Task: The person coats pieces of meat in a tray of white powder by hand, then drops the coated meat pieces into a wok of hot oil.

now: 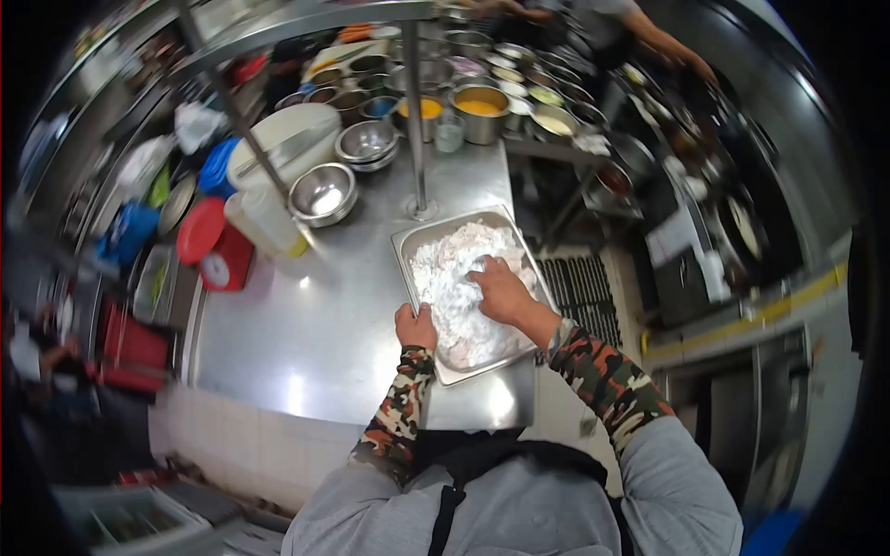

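Note:
A rectangular steel tray sits at an angle on the metal table near its right corner. White flour fills much of it, with pale pinkish lumps dusted over at the far end and along the right side. My left hand is closed on the tray's left rim, thumb on top. Inside the tray, my right hand reaches into the flour from the right, its visible fingers stretched and slightly bent. Some of its fingertips are hidden by flour.
Steel bowls, a red scale and a plastic bottle stand at the left. A shelf post rises behind the tray. Pots of yellow liquid stand farther back. Another person's arm extends at the upper right.

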Action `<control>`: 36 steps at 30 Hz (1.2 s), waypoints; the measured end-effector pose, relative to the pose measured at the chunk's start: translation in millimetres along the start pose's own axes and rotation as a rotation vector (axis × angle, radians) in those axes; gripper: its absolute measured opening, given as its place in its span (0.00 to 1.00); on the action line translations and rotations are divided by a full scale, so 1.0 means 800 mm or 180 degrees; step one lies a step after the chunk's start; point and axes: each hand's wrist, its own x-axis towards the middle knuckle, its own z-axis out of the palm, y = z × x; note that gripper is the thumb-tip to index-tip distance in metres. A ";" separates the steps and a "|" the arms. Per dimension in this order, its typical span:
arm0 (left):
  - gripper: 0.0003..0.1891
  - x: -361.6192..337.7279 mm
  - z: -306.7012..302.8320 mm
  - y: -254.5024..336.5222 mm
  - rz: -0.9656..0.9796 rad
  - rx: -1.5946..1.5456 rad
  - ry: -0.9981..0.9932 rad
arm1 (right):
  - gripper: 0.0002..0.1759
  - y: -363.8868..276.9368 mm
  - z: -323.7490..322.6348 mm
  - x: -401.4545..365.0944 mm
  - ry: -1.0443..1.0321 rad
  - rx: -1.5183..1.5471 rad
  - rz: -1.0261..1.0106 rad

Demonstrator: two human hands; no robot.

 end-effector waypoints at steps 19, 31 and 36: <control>0.20 -0.038 0.024 0.012 -0.0645 -0.0640 0.0627 | 0.44 0.062 -0.022 0.037 -0.0994 -0.0512 -0.1228; 0.16 -0.068 -0.064 0.052 -0.0417 0.0095 0.1970 | 0.38 0.051 -0.045 0.115 -0.1499 0.0587 -0.1394; 0.21 -0.230 0.031 0.055 -0.1781 0.0023 0.0401 | 0.40 0.051 0.008 0.174 -0.1887 -0.0725 -0.2786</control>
